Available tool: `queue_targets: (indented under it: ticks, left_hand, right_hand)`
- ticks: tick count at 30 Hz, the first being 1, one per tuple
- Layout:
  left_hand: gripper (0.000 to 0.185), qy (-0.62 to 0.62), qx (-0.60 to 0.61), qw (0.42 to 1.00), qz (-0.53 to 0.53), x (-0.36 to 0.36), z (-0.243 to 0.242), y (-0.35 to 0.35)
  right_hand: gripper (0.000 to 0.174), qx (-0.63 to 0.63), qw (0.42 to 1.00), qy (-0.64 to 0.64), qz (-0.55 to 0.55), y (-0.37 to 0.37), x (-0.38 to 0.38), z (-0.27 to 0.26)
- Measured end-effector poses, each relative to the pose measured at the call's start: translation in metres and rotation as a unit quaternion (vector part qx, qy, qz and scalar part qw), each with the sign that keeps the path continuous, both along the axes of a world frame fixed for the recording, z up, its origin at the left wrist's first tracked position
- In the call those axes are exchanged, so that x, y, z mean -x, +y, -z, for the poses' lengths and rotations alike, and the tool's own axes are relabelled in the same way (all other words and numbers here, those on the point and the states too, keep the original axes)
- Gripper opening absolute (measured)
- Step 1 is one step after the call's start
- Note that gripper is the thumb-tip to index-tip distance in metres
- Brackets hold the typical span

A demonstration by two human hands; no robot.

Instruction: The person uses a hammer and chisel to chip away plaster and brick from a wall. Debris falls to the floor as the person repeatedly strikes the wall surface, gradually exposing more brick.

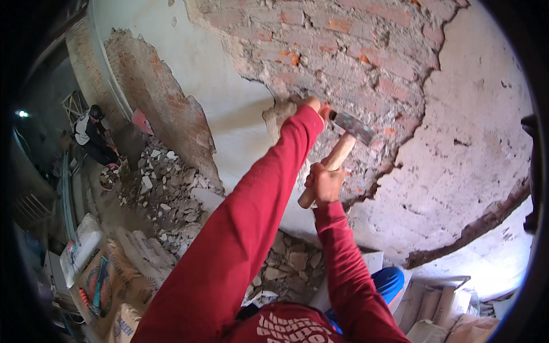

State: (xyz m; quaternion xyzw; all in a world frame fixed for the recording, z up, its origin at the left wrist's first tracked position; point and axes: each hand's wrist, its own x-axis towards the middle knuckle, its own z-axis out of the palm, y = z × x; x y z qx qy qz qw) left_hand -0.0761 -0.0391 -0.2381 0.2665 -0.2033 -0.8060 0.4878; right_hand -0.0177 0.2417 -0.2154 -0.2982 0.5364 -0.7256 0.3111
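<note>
My right hand [328, 182] is closed around the wooden handle of a club hammer [354, 128]. The hammer's steel head is beside the orange-red end of a hand tool [327, 112], probably a chisel with a guard. My left hand [312, 103] grips that tool, and my red sleeve hides part of the hand. The tool's far end cannot be made out. Behind both hands is a brick wall [334, 55] with its plaster broken away. Pale plaster [463, 137] with a jagged edge still covers the wall to the right, and more white plaster [244, 120] lies to the left.
Rubble [171, 193] is heaped along the wall's foot, with more broken pieces [296, 261] below my arms. Paper cement bags [124, 274] lie at lower left, a teal-handled tool [101, 281] on them. A co-worker in a dark helmet [96, 112] bends near a bucket [109, 178].
</note>
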Motion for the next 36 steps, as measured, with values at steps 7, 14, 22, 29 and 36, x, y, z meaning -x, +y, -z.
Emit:
queue_targets:
  ticks: [7,14,22,29,36]
  left_hand:
    - [0.029,0.061,-0.040,0.996,0.051,0.008,0.012,-0.009]
    - [0.022,-0.013,-0.016,0.998,0.064,0.003,0.008,-0.010]
    - [0.014,-0.144,0.109,0.982,0.063,0.013,0.016,-0.019]
    - [0.017,0.001,-0.066,0.996,0.054,0.001,-0.009,0.024]
    - [0.015,-0.019,-0.049,0.998,0.042,-0.014,-0.028,0.030]
  right_hand:
    - [0.011,0.229,0.951,0.134,0.156,0.081,0.126,0.018]
    - [0.007,0.241,0.949,0.137,0.152,0.043,0.012,-0.062]
    - [0.013,0.128,0.953,0.250,0.116,0.061,0.111,0.047]
    - [0.020,0.333,0.886,0.149,0.285,0.062,0.044,-0.061]
    - [0.015,0.051,0.998,0.029,0.027,0.009,0.053,0.090]
